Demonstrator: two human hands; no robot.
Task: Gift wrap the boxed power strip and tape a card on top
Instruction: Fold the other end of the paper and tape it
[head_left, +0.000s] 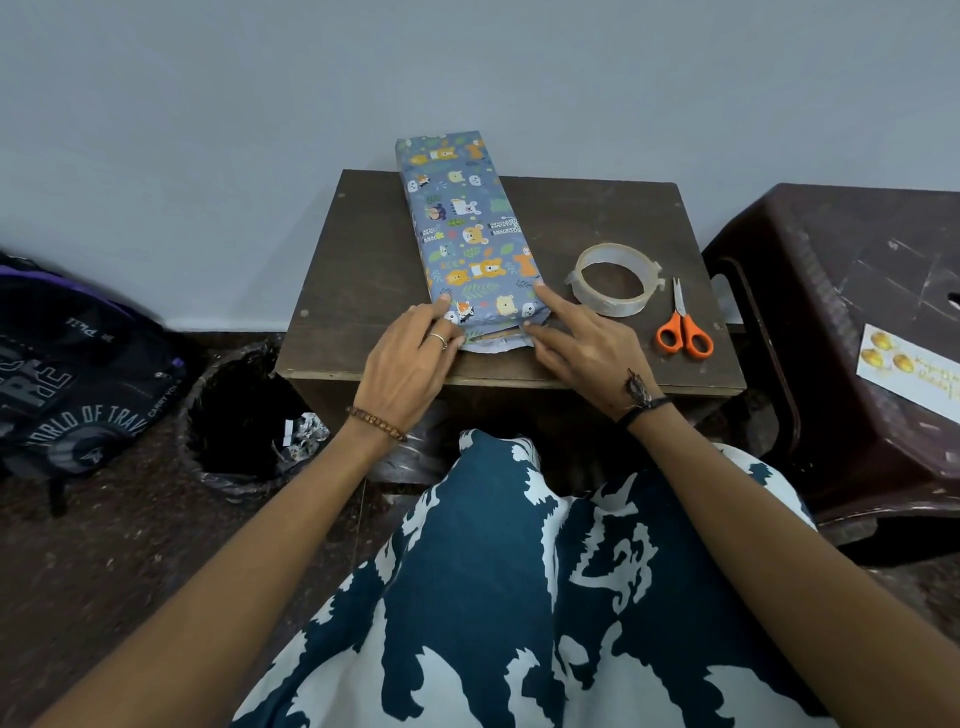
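Note:
A long box wrapped in blue animal-print paper (467, 228) lies lengthwise on a small brown wooden table (363, 270), its far end overhanging the back edge. My left hand (405, 358) presses the near left corner of the wrapped box with straight fingers. My right hand (576, 343) presses the near right corner, index finger on top, other fingers against the paper flap at the near end. A roll of clear tape (615, 280) and orange-handled scissors (683, 327) lie to the right of the box. A white card with gold print (909, 369) lies on a dark stool.
A dark plastic stool (841, 322) stands right of the table. A black-lined waste bin (244, 421) with paper scraps sits on the floor at the left, beside a dark backpack (67, 374). A pale wall runs behind the table. My lap in patterned cloth fills the foreground.

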